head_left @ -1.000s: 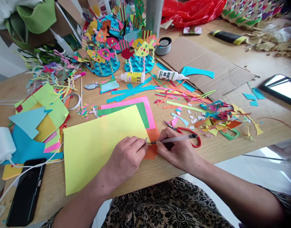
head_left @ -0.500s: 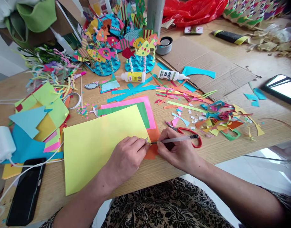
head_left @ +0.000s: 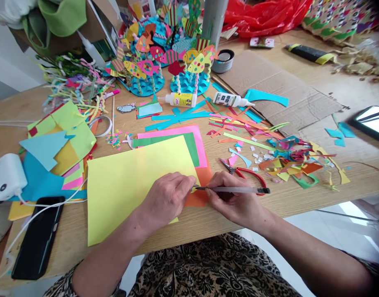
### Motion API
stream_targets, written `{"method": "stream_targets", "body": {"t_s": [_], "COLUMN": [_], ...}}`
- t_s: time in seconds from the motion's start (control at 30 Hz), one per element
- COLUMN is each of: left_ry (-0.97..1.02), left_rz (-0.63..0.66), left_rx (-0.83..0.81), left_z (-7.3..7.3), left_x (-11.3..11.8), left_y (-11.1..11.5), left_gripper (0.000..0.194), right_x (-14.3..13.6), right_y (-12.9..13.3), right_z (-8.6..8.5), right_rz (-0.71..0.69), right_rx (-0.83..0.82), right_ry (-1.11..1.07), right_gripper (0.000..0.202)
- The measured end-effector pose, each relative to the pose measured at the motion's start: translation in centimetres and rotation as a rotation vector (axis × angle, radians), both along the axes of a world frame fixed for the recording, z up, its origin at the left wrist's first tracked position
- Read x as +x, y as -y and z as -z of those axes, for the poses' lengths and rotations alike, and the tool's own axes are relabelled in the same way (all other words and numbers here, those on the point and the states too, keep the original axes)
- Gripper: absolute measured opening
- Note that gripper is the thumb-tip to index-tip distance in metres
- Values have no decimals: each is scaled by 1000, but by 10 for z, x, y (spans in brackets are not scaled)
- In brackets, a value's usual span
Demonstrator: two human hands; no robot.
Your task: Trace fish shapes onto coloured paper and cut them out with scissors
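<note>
A large yellow sheet [head_left: 127, 177] lies over green [head_left: 191, 148], pink [head_left: 201, 152] and orange [head_left: 199, 199] sheets. My left hand [head_left: 169, 194] rests on the yellow sheet near its right edge, its thumb and index finger pressed together on something too small and hidden to make out. Between the fingers of my right hand [head_left: 234, 202] is a pen [head_left: 238, 189] with a clear barrel and a dark end, held almost level. Its tip points left and meets the fingertips of my left hand. Red-handled scissors [head_left: 254, 175] lie just behind my right hand.
Paper strips and scraps [head_left: 294, 156] lie to the right, beside cardboard [head_left: 276, 86]. Two glue bottles [head_left: 184, 99] and paper fish on blue bases [head_left: 189, 84] stand or lie farther back. At left are paper pieces [head_left: 42, 152], a charger [head_left: 8, 177] and a black phone [head_left: 37, 239].
The view has shifted, so most things appear farther right. The pen now lies lower and more level. The lower right edge of the yellow sheet shows more below my left hand.
</note>
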State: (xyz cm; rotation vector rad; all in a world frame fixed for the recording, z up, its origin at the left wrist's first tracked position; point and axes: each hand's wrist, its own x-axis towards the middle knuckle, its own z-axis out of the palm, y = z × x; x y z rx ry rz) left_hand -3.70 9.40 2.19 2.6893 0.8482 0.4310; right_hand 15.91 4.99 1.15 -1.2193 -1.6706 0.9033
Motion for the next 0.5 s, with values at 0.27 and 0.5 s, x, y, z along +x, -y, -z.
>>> {"method": "stream_targets", "body": {"t_s": [0.27,0.5], "left_ry": [-13,-24], "left_rz": [-10,-7], "left_rx": [-49,-36], "left_z": [-1,-1], "left_x": [-1,-1], "left_y": [0,0], "left_gripper": [16,16], "right_x": [2,0], "right_y": [1,1], "right_z": [6,5], "right_rz": [-29,-26], "right_rx": [32,29], "right_ry": [118,139], "right_gripper": [2,4]}}
